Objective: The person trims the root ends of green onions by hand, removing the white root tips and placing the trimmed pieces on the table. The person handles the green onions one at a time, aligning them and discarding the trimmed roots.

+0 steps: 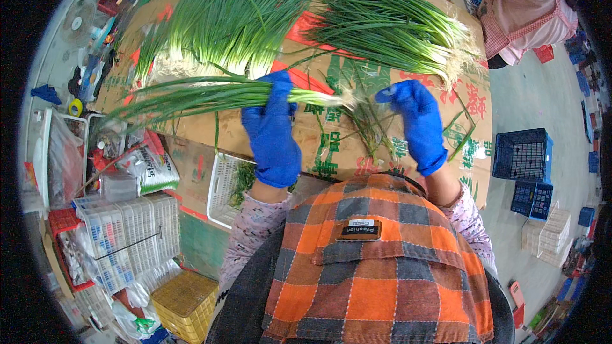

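Observation:
My left hand (273, 138), in a blue glove, grips a bunch of green onions (229, 93) near its white stems. The leaves trail to the left, and the pale roots (351, 98) point right. Just right of those roots is my right hand (418, 122), also gloved in blue, with its fingers bent. Blur hides whether anything is between its fingertips. Loose green and withered stalks (370, 129) lie on the printed cardboard (315, 148) between my hands. Beyond them lie two larger piles: a left pile of green onions (224, 24) and a right pile of green onions (392, 28).
A white plastic basket (217, 186) with green scraps sits below the table edge at left. White crates (129, 234) and a yellow crate (184, 301) stand lower left. Blue crates (522, 155) are on the floor at right. Another person (523, 9) is at the upper right.

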Action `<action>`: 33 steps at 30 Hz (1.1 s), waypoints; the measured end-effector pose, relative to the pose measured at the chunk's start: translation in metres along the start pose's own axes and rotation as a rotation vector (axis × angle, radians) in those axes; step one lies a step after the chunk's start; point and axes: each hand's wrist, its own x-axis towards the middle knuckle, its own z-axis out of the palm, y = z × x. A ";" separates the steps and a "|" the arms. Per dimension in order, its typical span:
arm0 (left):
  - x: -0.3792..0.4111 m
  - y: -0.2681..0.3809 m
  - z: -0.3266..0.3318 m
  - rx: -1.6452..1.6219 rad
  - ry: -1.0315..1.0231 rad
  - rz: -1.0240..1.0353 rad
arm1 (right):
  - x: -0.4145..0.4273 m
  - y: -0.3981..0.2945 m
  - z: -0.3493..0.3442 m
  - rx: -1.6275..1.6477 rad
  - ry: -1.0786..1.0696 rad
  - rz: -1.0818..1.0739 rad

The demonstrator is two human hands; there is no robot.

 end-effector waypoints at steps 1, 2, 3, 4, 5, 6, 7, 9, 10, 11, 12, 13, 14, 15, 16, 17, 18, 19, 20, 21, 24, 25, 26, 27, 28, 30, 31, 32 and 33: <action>0.004 0.001 -0.004 0.005 -0.020 0.023 | 0.001 -0.002 -0.012 -0.086 0.014 0.074; 0.008 0.002 -0.008 0.009 -0.033 0.033 | 0.001 -0.003 -0.019 -0.069 -0.043 0.069; 0.009 0.001 -0.009 0.001 -0.032 0.062 | -0.001 -0.003 -0.021 -0.091 -0.043 0.141; 0.010 0.000 -0.010 0.007 -0.051 0.034 | -0.002 -0.005 -0.022 -0.075 -0.104 0.140; 0.011 -0.001 -0.009 0.013 -0.058 0.020 | -0.006 -0.006 -0.021 -0.092 -0.112 0.200; 0.009 -0.003 -0.007 0.006 -0.074 0.015 | -0.008 -0.008 -0.018 -0.125 -0.110 0.295; 0.008 -0.004 -0.004 0.002 -0.090 -0.035 | -0.008 -0.008 -0.013 -0.111 -0.099 0.184; 0.003 -0.005 0.001 0.049 -0.167 0.022 | -0.007 -0.009 -0.001 -0.120 -0.077 0.038; 0.000 -0.004 0.005 0.074 -0.193 0.020 | -0.004 -0.010 0.002 -0.189 -0.061 -0.003; -0.003 -0.004 0.008 0.084 -0.212 0.045 | -0.003 -0.011 0.004 -0.348 -0.126 -0.004; -0.007 -0.004 0.012 0.115 -0.239 0.051 | -0.002 -0.011 0.007 -0.502 -0.189 -0.020; -0.010 -0.004 0.015 0.129 -0.258 0.085 | 0.000 -0.009 0.008 -0.637 -0.234 -0.102; -0.011 -0.003 0.016 0.153 -0.298 0.113 | 0.002 -0.006 0.011 -0.649 -0.205 -0.059; -0.010 -0.002 0.016 0.125 -0.267 0.120 | 0.005 -0.003 0.009 -0.472 -0.125 0.007; -0.007 0.000 0.014 0.108 -0.255 0.121 | 0.007 0.001 0.005 -0.269 -0.062 0.019; -0.003 0.002 0.011 0.110 -0.206 0.099 | 0.010 0.005 -0.002 -0.061 -0.018 0.038; 0.001 0.003 0.008 0.077 -0.105 0.070 | 0.014 0.006 -0.015 -0.051 0.049 0.051; 0.005 0.002 0.007 0.061 -0.141 0.105 | 0.015 0.011 -0.021 -0.022 0.187 0.163; 0.009 0.001 0.006 0.058 -0.129 0.112 | 0.013 0.012 -0.029 -0.077 0.094 0.089; 0.012 -0.001 0.006 0.054 -0.125 0.111 | 0.009 0.014 -0.032 -0.171 0.088 0.156; 0.009 -0.008 0.013 0.109 -0.238 0.027 | 0.001 0.015 -0.028 -0.042 -0.093 0.160; 0.008 -0.010 0.017 0.109 -0.298 0.024 | 0.000 0.016 -0.022 -0.069 -0.084 0.105; 0.006 -0.012 0.022 0.030 -0.337 -0.003 | -0.001 0.014 -0.019 -0.142 -0.060 0.101; 0.004 -0.014 0.027 0.061 -0.377 0.031 | -0.002 0.013 -0.016 -0.192 -0.064 0.039; 0.001 -0.015 0.031 0.089 -0.416 0.068 | -0.003 0.012 -0.013 -0.416 -0.056 -0.004; -0.005 -0.016 0.037 0.091 -0.468 0.066 | 0.000 0.013 -0.011 -0.821 -0.050 -0.264; -0.005 -0.016 0.039 0.105 -0.445 0.067 | 0.003 0.015 -0.013 -0.636 -0.014 -0.081; -0.005 -0.016 0.040 0.119 -0.419 0.073 | 0.007 0.019 -0.014 -0.436 0.034 0.007; -0.005 -0.016 0.041 0.133 -0.388 0.081 | 0.011 0.024 -0.017 -0.253 0.077 0.131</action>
